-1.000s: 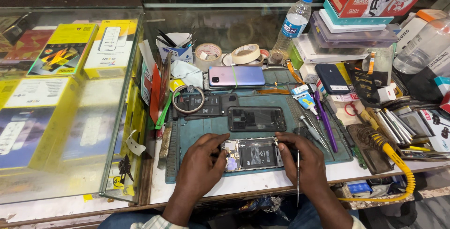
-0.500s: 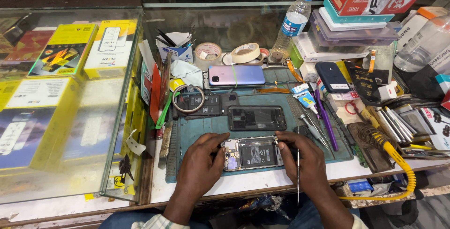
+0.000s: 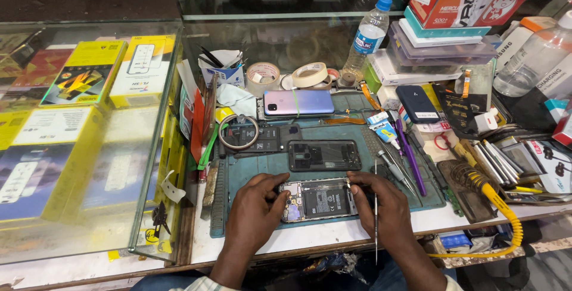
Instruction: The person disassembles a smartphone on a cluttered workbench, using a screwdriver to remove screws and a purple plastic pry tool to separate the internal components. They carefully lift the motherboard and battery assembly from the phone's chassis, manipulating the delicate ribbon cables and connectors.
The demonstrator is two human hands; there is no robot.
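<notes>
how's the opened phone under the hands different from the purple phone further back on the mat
The opened phone has no back cover, so its black battery and circuit board show; the shiny purple phone is closed, its back cover and camera block intact. The opened one is held at both ends by the left hand and right hand; the purple one lies untouched. Both lie lengthwise across the green mat.

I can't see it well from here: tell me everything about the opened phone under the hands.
The opened phone lies flat, lengthwise, on the teal work mat at the counter's near edge. Its back is off, showing a dark battery in the middle and circuit boards at the left end. The left hand and right hand grip its ends.
</notes>
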